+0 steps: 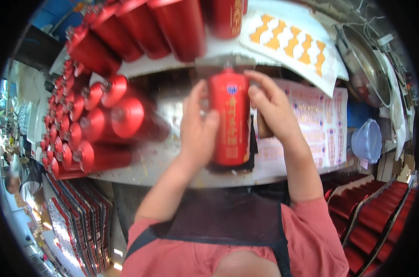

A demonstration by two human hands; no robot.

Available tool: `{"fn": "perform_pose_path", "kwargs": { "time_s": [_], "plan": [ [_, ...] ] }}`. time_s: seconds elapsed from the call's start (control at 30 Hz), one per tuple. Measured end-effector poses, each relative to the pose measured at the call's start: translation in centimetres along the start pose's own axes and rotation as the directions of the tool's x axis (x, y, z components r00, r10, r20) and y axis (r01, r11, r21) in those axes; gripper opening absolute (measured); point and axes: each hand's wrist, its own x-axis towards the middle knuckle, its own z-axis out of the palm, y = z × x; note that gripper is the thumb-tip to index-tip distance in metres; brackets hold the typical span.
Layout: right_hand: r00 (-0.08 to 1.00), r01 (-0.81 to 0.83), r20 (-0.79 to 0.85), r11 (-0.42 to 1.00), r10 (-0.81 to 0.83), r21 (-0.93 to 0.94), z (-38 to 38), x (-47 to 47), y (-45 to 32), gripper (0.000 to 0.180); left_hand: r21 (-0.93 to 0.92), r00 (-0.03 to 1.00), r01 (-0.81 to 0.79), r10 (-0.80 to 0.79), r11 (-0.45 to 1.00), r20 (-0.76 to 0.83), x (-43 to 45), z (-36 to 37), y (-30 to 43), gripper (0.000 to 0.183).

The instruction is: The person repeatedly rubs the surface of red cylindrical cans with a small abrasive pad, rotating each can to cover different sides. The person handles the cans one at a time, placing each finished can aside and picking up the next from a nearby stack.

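Note:
A red bottle [231,121] with gold writing and a small blue emblem lies before me, its neck pointing away from me. Along its left side is my left hand [199,124], fingers spread and the thumb at the bottle's edge. My right hand [270,104] is at the upper right side, fingers bent near the bottle's shoulder; whether it presses on the bottle cannot be told. Part of a black pad [253,149] shows under the bottle. To the right lies a printed sheet [313,128] of decals, and beyond it a white sheet [282,38] with orange shapes.
Many red bottles [128,117] crowd the left of the table [195,178], and a row of larger-looking red ones [178,27] stands at the back. A metal basin [363,65] and a blue bucket [366,142] are at the right. Racks of red pieces [375,207] stand lower right.

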Motion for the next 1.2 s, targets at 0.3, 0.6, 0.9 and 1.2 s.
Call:
{"fn": "perform_pose_path", "kwargs": {
  "time_s": [0.3,0.6,0.9,1.2],
  "plan": [
    [1.000,-0.012,-0.007,0.992,0.012,-0.128,0.7,0.3,-1.2,0.046,0.257,0.968,-0.179,0.124,0.950,0.217,-0.3,-0.6,0.8,0.075],
    [0.999,-0.033,-0.011,0.991,0.032,-0.130,0.5,0.5,-1.1,0.050,0.310,0.975,-0.120,0.052,0.943,0.217,-0.4,-0.3,1.3,0.079],
    [1.000,0.012,-0.017,0.988,-0.015,-0.152,0.8,0.7,-1.2,0.048,0.318,0.973,-0.162,0.098,0.934,0.208,-0.4,-0.4,1.0,0.078],
    [0.999,-0.025,0.021,1.000,0.025,-0.006,0.7,0.9,-0.8,0.042,0.305,0.975,-0.116,0.049,0.945,0.218,-0.4,-0.5,1.5,0.079]
  ]
}}
